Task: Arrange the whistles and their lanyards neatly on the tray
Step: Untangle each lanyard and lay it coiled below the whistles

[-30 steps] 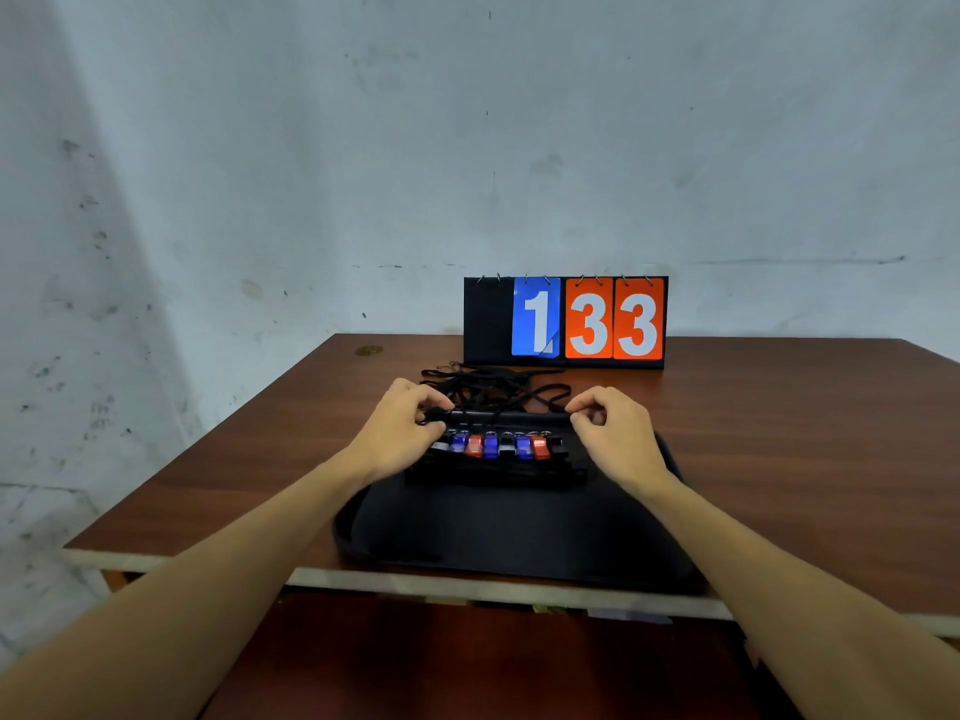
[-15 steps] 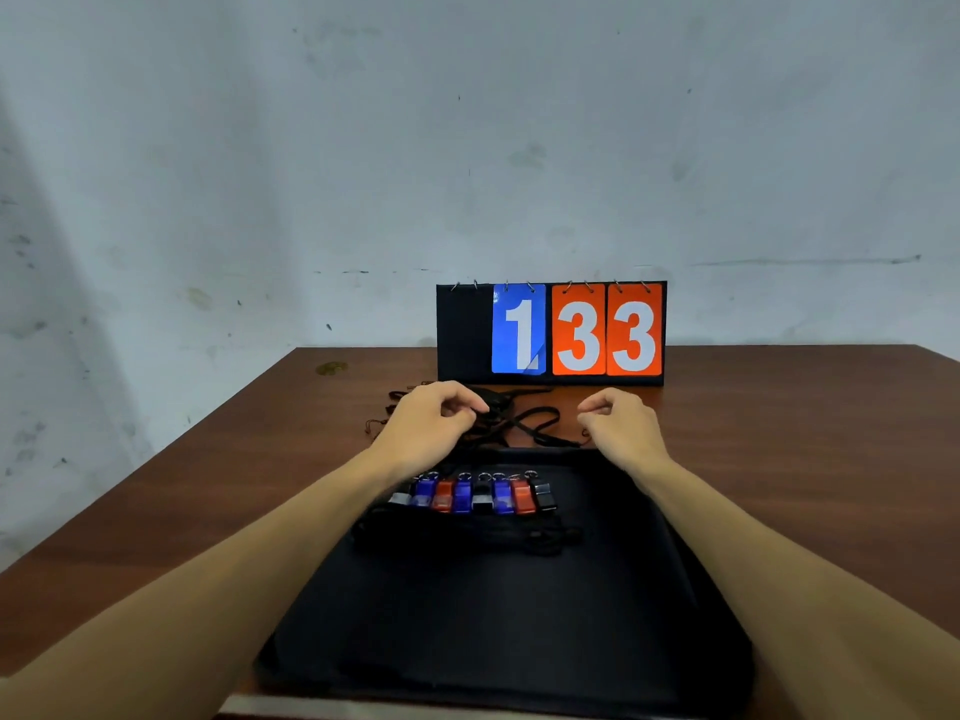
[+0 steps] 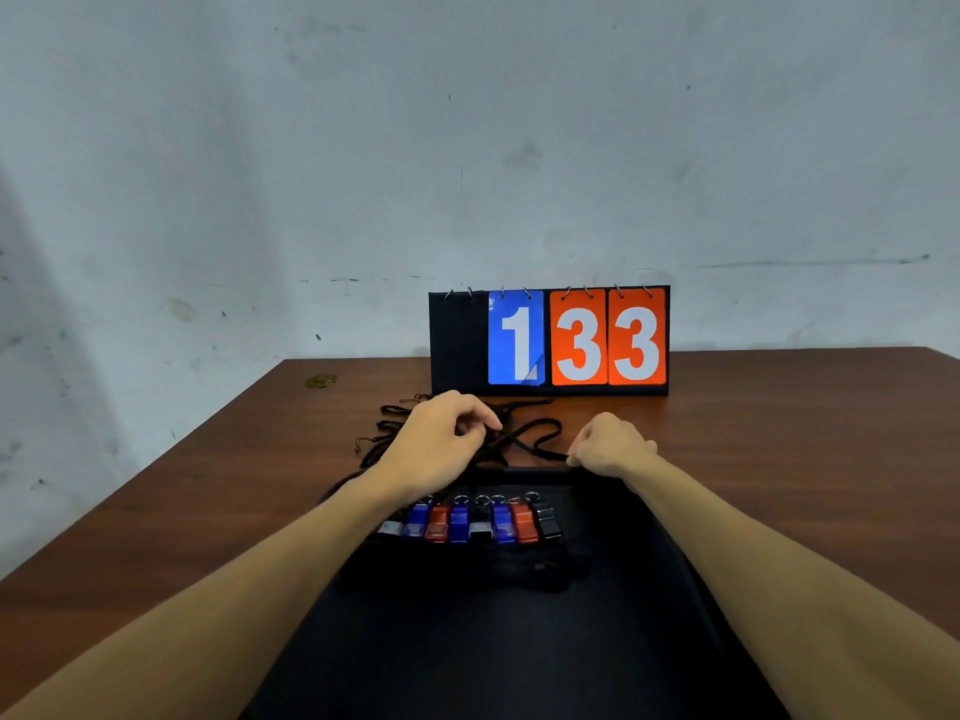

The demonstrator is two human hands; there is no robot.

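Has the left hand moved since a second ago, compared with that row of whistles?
Yes. The left hand has gone from the whistles away toward the scoreboard, onto the lanyards.

The tray [image 3: 519, 657] is cut off by the bottom edge, and both forearms run out of frame. The left hand [image 3: 436, 449] covers part of the lanyards [image 3: 535, 433]; the leftmost whistle [image 3: 390, 527] is partly hidden behind its wrist. The right hand [image 3: 610, 446] conceals its own fingertips, so their hold cannot be confirmed.

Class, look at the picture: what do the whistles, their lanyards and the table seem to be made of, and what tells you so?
Whistles: likely glossy plastic, bright colours with sheen. Lanyards: apparently thin black cord, limp and looping, matte. Table: reddish-brown wood or wood-look laminate, with visible grain streaks and a slight sheen.
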